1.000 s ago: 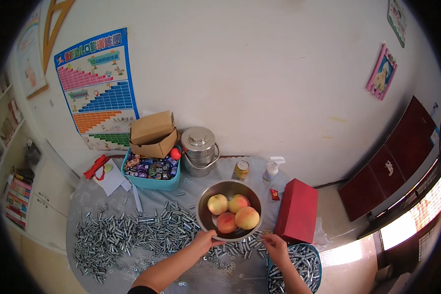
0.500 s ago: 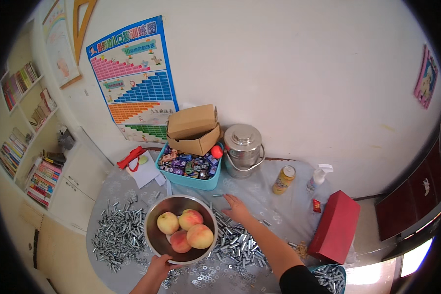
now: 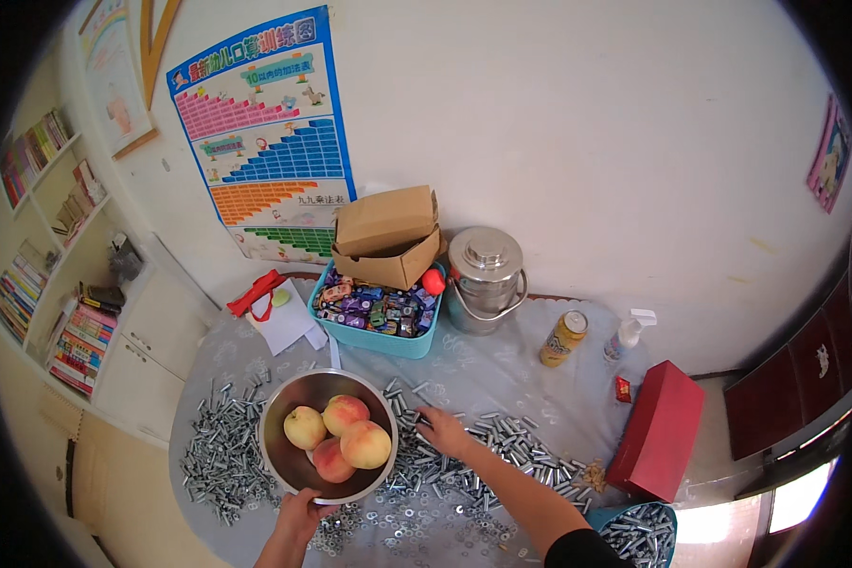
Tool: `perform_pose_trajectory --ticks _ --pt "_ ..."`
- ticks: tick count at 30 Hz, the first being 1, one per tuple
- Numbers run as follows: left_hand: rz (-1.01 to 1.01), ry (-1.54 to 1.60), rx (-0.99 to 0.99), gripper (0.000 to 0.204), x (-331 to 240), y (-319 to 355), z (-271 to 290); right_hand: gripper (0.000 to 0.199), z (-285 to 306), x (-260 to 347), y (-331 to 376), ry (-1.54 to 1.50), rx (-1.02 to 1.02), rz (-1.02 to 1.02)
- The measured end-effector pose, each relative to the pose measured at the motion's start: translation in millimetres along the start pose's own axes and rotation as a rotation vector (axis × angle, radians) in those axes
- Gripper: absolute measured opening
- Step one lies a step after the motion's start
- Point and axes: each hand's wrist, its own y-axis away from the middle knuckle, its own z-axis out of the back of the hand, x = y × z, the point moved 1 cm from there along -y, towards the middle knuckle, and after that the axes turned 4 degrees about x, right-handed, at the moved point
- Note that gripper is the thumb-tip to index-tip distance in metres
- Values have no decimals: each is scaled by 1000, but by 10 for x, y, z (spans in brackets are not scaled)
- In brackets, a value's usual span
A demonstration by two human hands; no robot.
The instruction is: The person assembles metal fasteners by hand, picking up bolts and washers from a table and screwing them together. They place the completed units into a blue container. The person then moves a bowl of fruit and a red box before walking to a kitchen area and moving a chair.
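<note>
A steel bowl [image 3: 273,458] with several peaches [image 3: 346,414] in it rests over the metal pieces, left of the middle of the table. My left hand [image 3: 298,516] grips its near rim, thumb on the edge and the other fingers partly hidden. To the bowl's right, my right hand [image 3: 442,433] reaches low into a spread of short silvery cylinders [image 3: 516,445], fingers extended and touching them. Nothing held shows in that hand. Another heap of cylinders [image 3: 225,452] lies left of the bowl, and small washers [image 3: 402,519] are scattered at the near side.
Behind stand a turquoise basket [image 3: 379,343] of wrapped snacks with a cardboard box [image 3: 388,237] on top, and a steel canister [image 3: 486,275]. Farther right are a yellow can [image 3: 563,339], spray bottle [image 3: 627,336] and red box [image 3: 660,431]. A turquoise container [image 3: 673,540] holds more cylinders.
The bowl has shifted slightly left in the view, my left hand still on its rim. My right hand has come down and nearer, from beside the bowl's far right edge onto the cylinders.
</note>
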Motion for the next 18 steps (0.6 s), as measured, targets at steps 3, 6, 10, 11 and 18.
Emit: perform_pose_trajectory --ticks 3,6,10,11,18 --pt "41 14 9 37 -26 -44 -166 34 136 375 258 123 26 260" --pt "43 3 33 37 5 -96 -294 31 142 529 518 187 -61 379" --pt "64 -29 72 38 63 -127 -435 21 566 307 630 118 -64 340" --pt "85 -41 67 38 74 -125 -480 24 650 64 621 130 -156 251" --pt "136 -117 183 40 135 -121 -842 78 1700 -590 515 51 -1206 -358"
